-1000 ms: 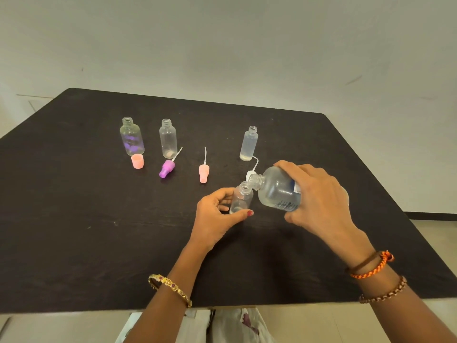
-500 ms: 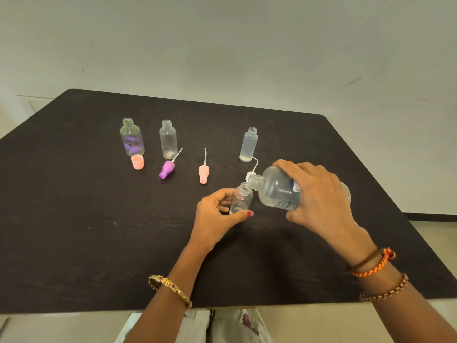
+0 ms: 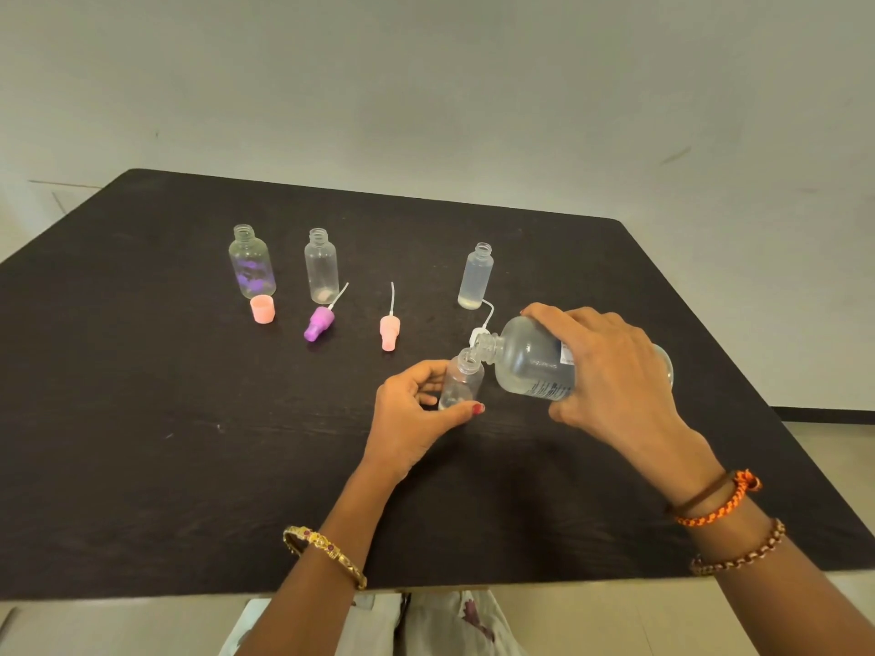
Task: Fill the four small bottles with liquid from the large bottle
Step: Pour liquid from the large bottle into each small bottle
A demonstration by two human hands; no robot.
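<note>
My right hand (image 3: 611,371) grips the large clear bottle (image 3: 530,359), tipped on its side with its neck over the mouth of a small clear bottle (image 3: 461,378). My left hand (image 3: 414,419) holds that small bottle upright on the black table (image 3: 142,442) between thumb and fingers. Three other small open bottles stand further back: one with a purple print (image 3: 251,262), a plain clear one (image 3: 322,266), and a frosted one (image 3: 475,277) with a little liquid at its bottom.
Loose caps lie on the table: a pink cap (image 3: 263,309), a purple spray top (image 3: 319,323), a pink spray top (image 3: 389,331) and a white top (image 3: 478,332) behind the large bottle's neck. The table's near edge runs close to my body.
The large bottle has stayed tipped over the small bottle; both hands hold almost the same pose, with only a slight shift of the right hand.
</note>
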